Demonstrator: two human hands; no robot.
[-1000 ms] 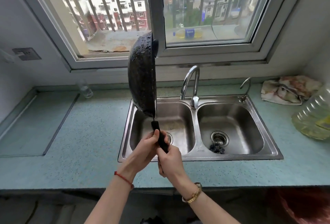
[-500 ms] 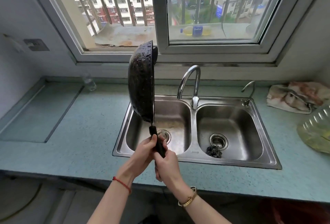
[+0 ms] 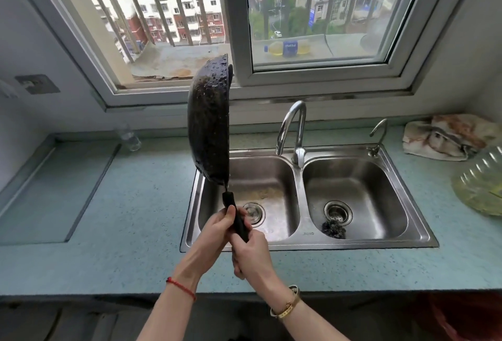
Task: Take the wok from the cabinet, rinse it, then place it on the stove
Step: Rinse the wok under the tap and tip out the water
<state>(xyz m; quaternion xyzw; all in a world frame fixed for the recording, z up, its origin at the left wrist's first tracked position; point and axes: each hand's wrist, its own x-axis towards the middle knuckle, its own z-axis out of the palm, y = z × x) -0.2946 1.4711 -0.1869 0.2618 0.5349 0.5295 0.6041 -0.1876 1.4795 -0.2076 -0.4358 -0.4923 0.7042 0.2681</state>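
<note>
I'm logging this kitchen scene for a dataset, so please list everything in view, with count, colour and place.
wok: 1, black, wet, held on edge over the left basin
sink: 1, steel, two basins, set in the counter
tap: 1, chrome, behind the basin divider
small tap: 1, chrome, sink's back right corner
scourer: 1, dark, right basin by the drain
counter: 1, pale green
glass: 1, clear, counter back left
cloth: 1, white, stained, counter back right
jug: 1, clear, yellowish contents, far right
bottle: 1, yellow, blue label, ledge outside the window
left hand: 1, red string at wrist, on the wok's handle
right hand: 1, gold bangle, on the handle below
</note>
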